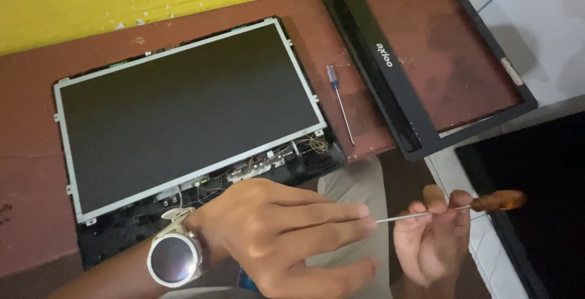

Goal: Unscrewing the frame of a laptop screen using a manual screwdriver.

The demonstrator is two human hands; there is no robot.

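My right hand (429,244) holds a thin screwdriver (399,217) by its metal shaft, close to the amber-brown handle (499,200), which points right. My left hand (274,232), with a round silver watch (173,257) on the wrist, reaches across and pinches the free tip of the shaft between its fingertips. Both hands hover in front of the table's near edge, over my lap. Just behind my left hand lies an opened laptop lid with a bare dark display panel (183,110) in a metal frame, loose wires (292,149) showing along its lower edge.
A black plastic screen bezel (390,92) rests on the reddish-brown table (24,153) at the right, overhanging its edge. A second, blue-handled screwdriver (339,101) lies between panel and bezel. A yellow wall (91,0) stands behind; a dark flat object (536,183) lies on the pale floor at the right.
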